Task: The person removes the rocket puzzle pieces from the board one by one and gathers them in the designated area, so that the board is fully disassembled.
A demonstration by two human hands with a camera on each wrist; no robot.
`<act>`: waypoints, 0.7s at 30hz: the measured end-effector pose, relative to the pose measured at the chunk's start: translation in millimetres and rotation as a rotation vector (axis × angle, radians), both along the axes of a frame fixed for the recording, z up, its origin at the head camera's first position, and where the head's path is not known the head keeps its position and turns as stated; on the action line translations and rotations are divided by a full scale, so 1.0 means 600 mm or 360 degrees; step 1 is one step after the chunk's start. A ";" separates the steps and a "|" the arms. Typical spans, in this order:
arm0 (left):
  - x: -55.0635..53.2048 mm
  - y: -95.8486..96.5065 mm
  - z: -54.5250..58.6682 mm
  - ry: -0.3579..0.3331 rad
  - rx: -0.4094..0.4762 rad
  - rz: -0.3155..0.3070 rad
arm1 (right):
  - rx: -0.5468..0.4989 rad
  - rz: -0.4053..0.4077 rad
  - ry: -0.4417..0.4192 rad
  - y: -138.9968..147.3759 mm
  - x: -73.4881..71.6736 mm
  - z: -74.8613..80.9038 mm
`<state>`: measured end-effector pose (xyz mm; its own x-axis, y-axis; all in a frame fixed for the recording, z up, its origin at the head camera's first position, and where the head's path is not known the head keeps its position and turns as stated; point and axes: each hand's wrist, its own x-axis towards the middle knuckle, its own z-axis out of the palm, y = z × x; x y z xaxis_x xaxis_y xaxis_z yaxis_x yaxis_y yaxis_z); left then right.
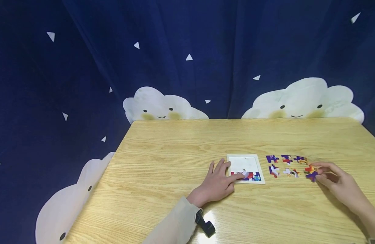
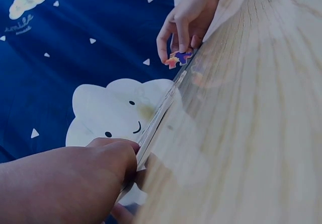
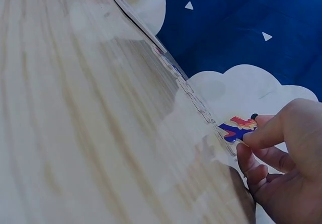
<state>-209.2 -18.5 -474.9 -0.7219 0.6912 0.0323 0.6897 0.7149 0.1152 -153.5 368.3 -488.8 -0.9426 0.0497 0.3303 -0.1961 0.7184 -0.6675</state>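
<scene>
My right hand [image 1: 341, 186] pinches a jigsaw piece [image 1: 311, 173] in purple, orange and red between thumb and fingers. In the right wrist view the same jigsaw piece [image 3: 237, 128] is held just above the table surface. My left hand [image 1: 216, 184] rests at the left side of a white puzzle tray [image 1: 262, 171], fingers spread, with the thumb lying across its lower part. Along the tray's bottom runs a row of fitted pieces [image 1: 256, 176], partly hidden by that thumb; the area above them is plain white.
Between tray and right hand, several loose pieces lie in two rows, among them a purple piece [image 1: 271, 159] and a white-and-orange piece [image 1: 291, 173]. The wooden table [image 1: 163, 162] meets a dark blue curtain [image 1: 175, 30] with clouds at its back edge.
</scene>
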 end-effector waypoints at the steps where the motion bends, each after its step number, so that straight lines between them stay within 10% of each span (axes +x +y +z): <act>1: 0.000 0.000 0.000 -0.0001 0.0000 0.0001 | -0.0002 0.0003 0.0004 0.000 0.000 0.000; 21: -0.001 -0.001 -0.002 -0.0012 0.0019 -0.0002 | 0.0199 -0.0070 -0.0108 0.000 -0.008 0.005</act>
